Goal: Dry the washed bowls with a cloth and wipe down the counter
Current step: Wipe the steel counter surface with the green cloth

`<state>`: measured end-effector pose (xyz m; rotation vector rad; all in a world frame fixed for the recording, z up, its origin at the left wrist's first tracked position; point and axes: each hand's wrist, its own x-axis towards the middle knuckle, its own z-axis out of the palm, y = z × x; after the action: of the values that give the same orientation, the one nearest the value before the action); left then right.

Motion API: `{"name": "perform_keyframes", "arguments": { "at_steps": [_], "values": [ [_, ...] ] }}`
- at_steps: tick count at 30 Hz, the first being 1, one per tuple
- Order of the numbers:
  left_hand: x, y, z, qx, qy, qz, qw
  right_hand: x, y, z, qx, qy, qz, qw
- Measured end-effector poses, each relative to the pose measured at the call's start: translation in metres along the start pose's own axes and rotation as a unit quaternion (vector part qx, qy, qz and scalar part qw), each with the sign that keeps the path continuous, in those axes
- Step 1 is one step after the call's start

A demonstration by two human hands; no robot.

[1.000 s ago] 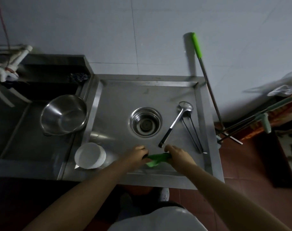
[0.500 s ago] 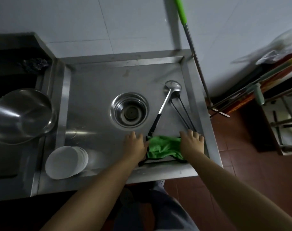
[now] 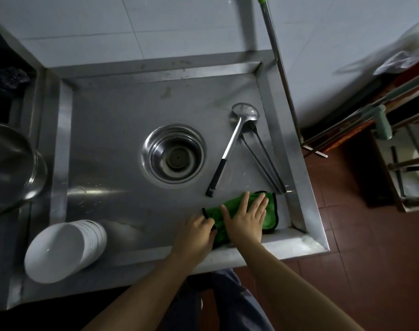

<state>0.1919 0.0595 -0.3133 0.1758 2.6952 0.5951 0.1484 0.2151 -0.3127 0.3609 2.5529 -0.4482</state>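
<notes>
A green cloth (image 3: pixel 270 212) with a dark hem lies flat on the steel counter (image 3: pixel 113 130) near its front right corner. My right hand (image 3: pixel 245 219) presses on the cloth with straight, spread fingers. My left hand (image 3: pixel 195 235) sits just left of it, its fingers curled onto the cloth's left edge. A stack of white bowls (image 3: pixel 62 250) stands tilted at the counter's front left. A large steel bowl (image 3: pixel 11 163) sits at the far left edge of view.
A steel drain well (image 3: pixel 173 154) is sunk in the counter's middle. A ladle (image 3: pixel 230 149) and long tongs (image 3: pixel 263 158) lie right of it. A green-handled mop pole (image 3: pixel 278 60) leans on the wall. Racks (image 3: pixel 394 130) stand on the red floor at right.
The cloth went from bunched between both hands to spread flat on the counter. My right hand moved onto its top and flattened. The camera view shifted right and closer.
</notes>
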Motion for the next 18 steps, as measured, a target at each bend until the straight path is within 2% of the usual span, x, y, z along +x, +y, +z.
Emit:
{"name": "perform_keyframes", "arguments": {
  "at_steps": [4,6,9,12,16,18],
  "values": [
    [-0.019,-0.001,-0.002,0.042,0.124,0.004,0.991,0.011,0.025,-0.001,-0.070,0.021,-0.067,0.995],
    [-0.024,-0.004,0.002,0.062,0.160,0.019,0.985,0.019,0.040,-0.010,-0.075,0.020,-0.086,0.993],
    [-0.030,-0.007,0.005,0.085,0.175,0.037,0.980,0.025,0.058,-0.020,-0.101,0.016,-0.097,0.990],
    [-0.045,-0.014,0.010,0.085,0.177,0.037,0.980,0.024,0.055,-0.018,-0.093,0.012,-0.072,0.993],
    [-0.074,-0.030,0.017,0.090,0.146,-0.003,0.985,0.009,0.025,0.005,-0.069,0.026,-0.056,0.996],
    [-0.090,-0.036,0.016,0.089,0.156,-0.024,0.983,-0.004,0.014,0.022,-0.077,0.030,-0.058,0.995]
  ]
}}
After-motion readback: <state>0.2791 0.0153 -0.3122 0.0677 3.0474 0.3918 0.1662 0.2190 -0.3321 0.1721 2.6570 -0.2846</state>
